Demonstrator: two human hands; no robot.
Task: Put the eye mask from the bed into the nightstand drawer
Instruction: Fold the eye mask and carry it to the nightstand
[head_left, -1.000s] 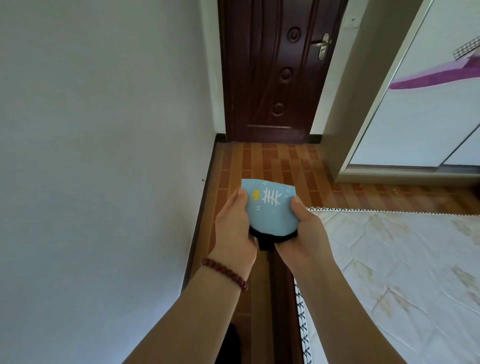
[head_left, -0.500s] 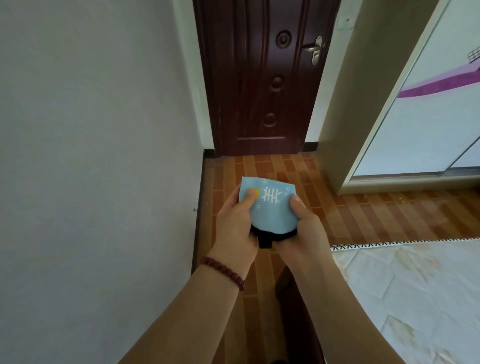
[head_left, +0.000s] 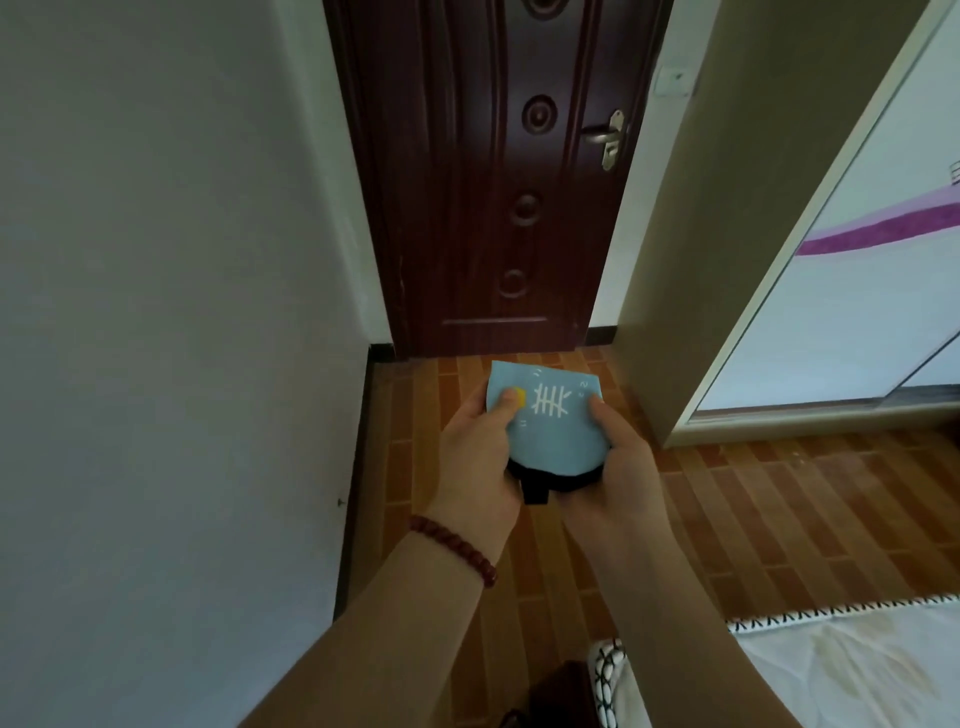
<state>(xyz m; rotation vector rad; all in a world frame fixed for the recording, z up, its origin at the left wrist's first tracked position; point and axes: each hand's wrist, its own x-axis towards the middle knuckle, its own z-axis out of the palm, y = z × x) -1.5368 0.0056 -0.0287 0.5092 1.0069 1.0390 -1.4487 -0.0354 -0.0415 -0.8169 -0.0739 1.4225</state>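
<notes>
The eye mask (head_left: 550, 431) is folded into a small pale-blue packet. Its upper face is printed with a white fishbone figure and a yellow patch. It is held in the air between the two hands, above the floor and in front of the door. A black layer shows along its lower edge, and a short black strap (head_left: 535, 491) hangs down from it between the palms.

The left hand (head_left: 478, 457) grips the packet's left side. Its thumb (head_left: 506, 410) presses on the blue face right at the yellow patch, while the other fingers curl underneath, out of sight. The right hand (head_left: 621, 467) grips the right side in the same way, with its thumb (head_left: 597, 410) on the top face near the edge and its fingers wrapped below. Both hands are clamped on the mask, one on each side, close together. A bracelet (head_left: 452, 545) of dark red beads circles the left wrist.

Beneath the hands runs a floor (head_left: 779, 519) of brown, plank-like tiles. Straight ahead stands a closed dark wooden door (head_left: 493, 182) with a metal lever handle (head_left: 602, 136). A plain pale wall (head_left: 156, 312) fills the left side. To the right stands a white sliding wardrobe panel (head_left: 857, 322) crossed by a purple stripe. The corner of the bed (head_left: 857, 670), covered in a light patterned sheet with a stitched border, shows at the lower right.
</notes>
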